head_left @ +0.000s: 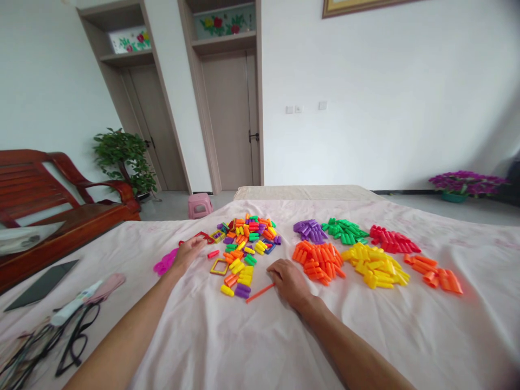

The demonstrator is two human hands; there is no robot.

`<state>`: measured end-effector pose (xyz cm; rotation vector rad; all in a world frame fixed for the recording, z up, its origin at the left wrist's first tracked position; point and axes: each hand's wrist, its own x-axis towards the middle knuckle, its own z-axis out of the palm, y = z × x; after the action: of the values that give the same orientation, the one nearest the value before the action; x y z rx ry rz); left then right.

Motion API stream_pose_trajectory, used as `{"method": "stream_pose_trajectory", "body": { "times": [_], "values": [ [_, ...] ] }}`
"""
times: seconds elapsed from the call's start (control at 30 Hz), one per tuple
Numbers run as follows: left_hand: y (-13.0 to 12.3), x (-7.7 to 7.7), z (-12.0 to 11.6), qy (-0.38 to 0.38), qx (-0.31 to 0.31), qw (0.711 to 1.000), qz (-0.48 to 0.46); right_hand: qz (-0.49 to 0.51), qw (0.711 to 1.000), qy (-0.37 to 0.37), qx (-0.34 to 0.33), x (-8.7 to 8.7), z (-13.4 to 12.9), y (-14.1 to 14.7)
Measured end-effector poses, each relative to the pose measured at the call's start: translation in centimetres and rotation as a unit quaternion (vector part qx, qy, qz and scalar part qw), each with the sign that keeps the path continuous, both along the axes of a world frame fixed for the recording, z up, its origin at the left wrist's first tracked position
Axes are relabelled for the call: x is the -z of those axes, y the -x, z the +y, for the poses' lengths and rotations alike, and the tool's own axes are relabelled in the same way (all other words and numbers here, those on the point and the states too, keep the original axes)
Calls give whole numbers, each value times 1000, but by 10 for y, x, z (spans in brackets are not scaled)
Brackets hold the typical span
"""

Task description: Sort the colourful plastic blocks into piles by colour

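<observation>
My left hand (190, 253) is closed, its fingertips pinched at a red square frame (205, 236) on the left side of a mixed heap. My right hand (290, 283) rests on the cloth with its fingers curled; a thin orange stick (260, 293) sticks out from under them toward the left. Between the hands lies the heap of mixed coloured plastic tube pieces (247, 238). A yellow square frame (219, 266) and a single red piece (213, 254) lie at its near left. Magenta pieces (166, 262) sit beside my left wrist.
Sorted piles stand to the right: purple (310, 231), green (345, 231), red (393, 239), orange (318, 261) and yellow (376, 265), plus larger orange pieces (441, 277). At left lie black glasses (77, 338) and a dark tablet (43, 284). A pink stool (200, 206) stands beyond.
</observation>
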<state>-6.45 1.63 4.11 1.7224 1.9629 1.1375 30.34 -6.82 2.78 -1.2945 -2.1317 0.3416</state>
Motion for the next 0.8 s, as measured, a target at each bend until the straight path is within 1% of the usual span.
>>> {"method": "stream_pose_trajectory", "body": {
  "times": [0.13, 0.3, 0.53, 0.63, 0.8],
  "values": [
    [-10, 0, 19, -19, 1, 994, 105, 3, 1000, 2, 0, -1, -1, 0],
    [-18, 4, 39, -2, 17, 977, 213, -4, 1000, 5, -1, -6, -3, 1],
    [-28, 11, 47, 20, -2, 954, 300, 2, 1000, 7, -6, -4, -1, 1],
    [-32, 9, 51, 24, -11, 944, 330, -1, 1000, 6, -8, -4, 0, 1],
    [-38, 4, 55, 10, -3, 932, 363, -3, 1000, 7, -7, -6, 0, 1]
  ]
}}
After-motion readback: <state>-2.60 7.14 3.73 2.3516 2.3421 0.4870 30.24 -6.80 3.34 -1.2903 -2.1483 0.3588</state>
